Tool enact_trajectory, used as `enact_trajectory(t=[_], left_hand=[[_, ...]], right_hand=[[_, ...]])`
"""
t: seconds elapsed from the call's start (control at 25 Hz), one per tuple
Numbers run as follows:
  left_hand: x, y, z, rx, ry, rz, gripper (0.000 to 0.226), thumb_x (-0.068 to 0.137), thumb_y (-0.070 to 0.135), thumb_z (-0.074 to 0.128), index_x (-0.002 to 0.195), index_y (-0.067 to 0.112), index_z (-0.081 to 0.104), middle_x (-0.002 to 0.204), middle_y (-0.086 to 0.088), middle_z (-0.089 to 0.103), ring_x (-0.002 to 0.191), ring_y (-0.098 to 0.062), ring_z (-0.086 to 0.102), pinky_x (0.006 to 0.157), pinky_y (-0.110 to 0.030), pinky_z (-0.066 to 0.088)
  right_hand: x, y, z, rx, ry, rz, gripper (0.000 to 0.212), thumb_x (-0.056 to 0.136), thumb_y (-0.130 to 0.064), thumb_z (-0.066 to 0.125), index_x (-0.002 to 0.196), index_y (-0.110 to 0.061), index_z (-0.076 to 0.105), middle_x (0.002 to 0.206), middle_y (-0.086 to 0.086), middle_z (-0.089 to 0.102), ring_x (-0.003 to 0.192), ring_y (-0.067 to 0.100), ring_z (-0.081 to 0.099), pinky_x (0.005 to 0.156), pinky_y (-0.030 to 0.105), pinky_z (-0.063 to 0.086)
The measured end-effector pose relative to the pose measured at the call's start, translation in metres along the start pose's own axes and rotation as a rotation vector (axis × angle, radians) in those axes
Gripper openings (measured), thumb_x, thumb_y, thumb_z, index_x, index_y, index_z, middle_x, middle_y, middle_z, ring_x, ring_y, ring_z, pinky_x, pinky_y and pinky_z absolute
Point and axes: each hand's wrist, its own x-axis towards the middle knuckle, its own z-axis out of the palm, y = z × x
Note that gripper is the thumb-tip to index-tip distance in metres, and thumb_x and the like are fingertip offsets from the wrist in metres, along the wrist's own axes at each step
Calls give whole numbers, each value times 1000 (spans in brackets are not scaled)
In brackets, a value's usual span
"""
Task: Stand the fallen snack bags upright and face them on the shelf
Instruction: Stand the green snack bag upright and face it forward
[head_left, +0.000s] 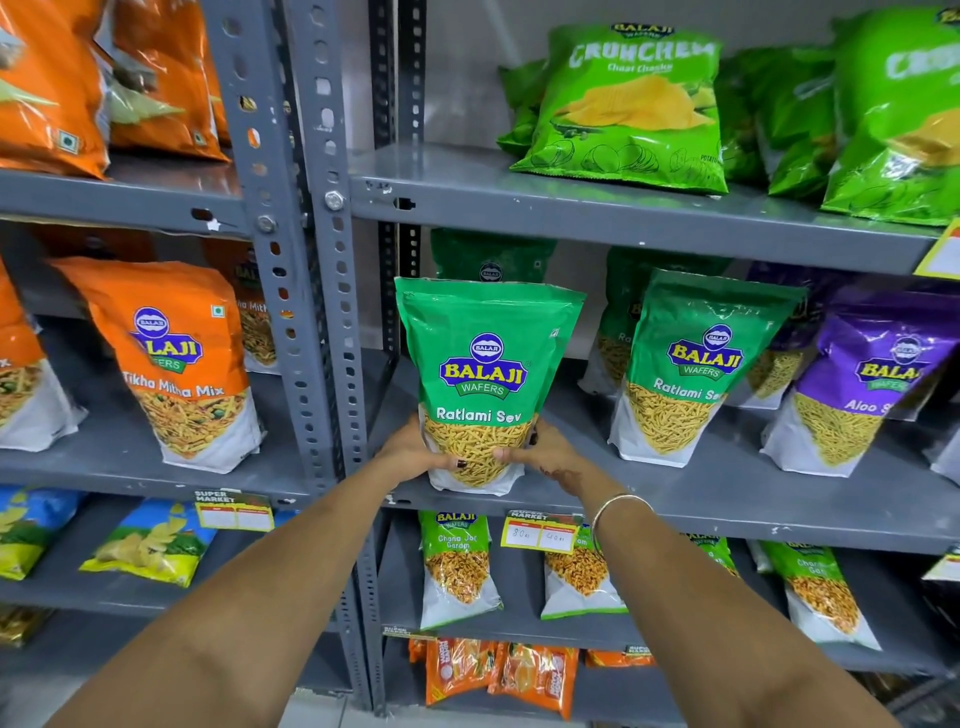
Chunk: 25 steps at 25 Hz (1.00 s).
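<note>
Both hands are closed round the lower part of a green Ratlami Sev bag, which stands upright at the near left end of the grey middle shelf, label facing out. The left hand has its grip on the bag's left lower edge and the right hand on its right lower edge, thumbs meeting across the clear window at the front; a thin bangle sits on the right wrist. The bag's base sits at or just above the shelf's near lip; I cannot tell whether it rests fully on it. Just left of the bag rises the perforated grey upright post, close to the bag's left edge. To the right there is an open strip of bare shelf between this bag and a second Ratlami Sev bag, which leans back slightly and stands farther in. Beyond that stands a purple Aloo Sev bag. More green bags stand behind, toward the far wall. The top of the held bag comes near the underside of the shelf above, where a green Crunchem bag lies tilted. A yellow price tag hangs from the lip just below the right hand.
</note>
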Motion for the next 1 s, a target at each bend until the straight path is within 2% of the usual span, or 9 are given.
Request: enact_trajectory(t=[0.32,0.44,0.48,0.56,0.64,0.72,0.84,0.92,1.0], left_hand=[[-14,36,-22,496,-357,-333,64,86,33,60,137,1,38,150,-14,38,135,-31,42,111,-39,35],[-20,61,-11,640,-553,-466,50,89,41,51,116,-1,51,134,-24,54,123,-34,55,108,-44,41],[-19,72,1,643,-598,-459,47,91,39,48,116,-1,50,126,-27,58,116,-34,58,108,-44,41],[-19,101,34,561,-604,-327,37,94,33,46,110,0,54,119,-31,61,115,-38,59,102,-41,47],[-12,126,70,405,-477,-115,27,92,29,51,87,4,59,104,-24,66,101,-35,66,71,-29,56],[8,146,109,251,-317,7,24,89,28,56,72,11,52,96,-18,62,77,-24,64,57,-25,50],[40,170,159,151,-68,83,23,79,27,70,94,15,58,125,-21,56,107,-26,57,87,-40,50],[52,179,187,121,-10,43,72,75,22,75,135,3,40,148,-16,39,132,-28,43,104,-35,39],[59,182,207,11,32,15,77,73,13,76,137,2,35,144,-12,44,129,-25,45,96,-29,39]], right_hand=[[-9,9,-29,-162,19,133,99,75,-27,75,149,-8,11,160,9,13,146,29,21,118,43,25],[-23,9,-68,-390,5,328,88,82,-34,67,147,-2,18,155,14,27,137,29,37,110,39,35],[-31,8,-82,-458,15,386,74,84,-34,64,141,-1,31,142,16,45,120,25,52,95,34,45],[-33,19,-121,-514,38,418,28,86,-30,63,94,-5,57,74,4,67,61,6,56,56,21,40],[-30,40,-160,-528,104,398,42,77,-34,73,71,6,61,43,-2,53,39,5,44,49,21,33],[-28,58,-203,-481,136,341,80,64,-44,81,117,12,58,90,11,69,74,14,64,69,22,50],[-21,71,-247,-443,202,247,85,81,-29,69,145,3,22,153,17,28,139,27,35,112,26,32],[-5,79,-269,-264,189,153,101,76,-27,74,149,-1,9,159,13,15,145,27,21,118,40,25],[13,88,-286,-74,163,72,110,64,-22,84,147,-4,15,156,10,25,142,26,28,115,45,31]])
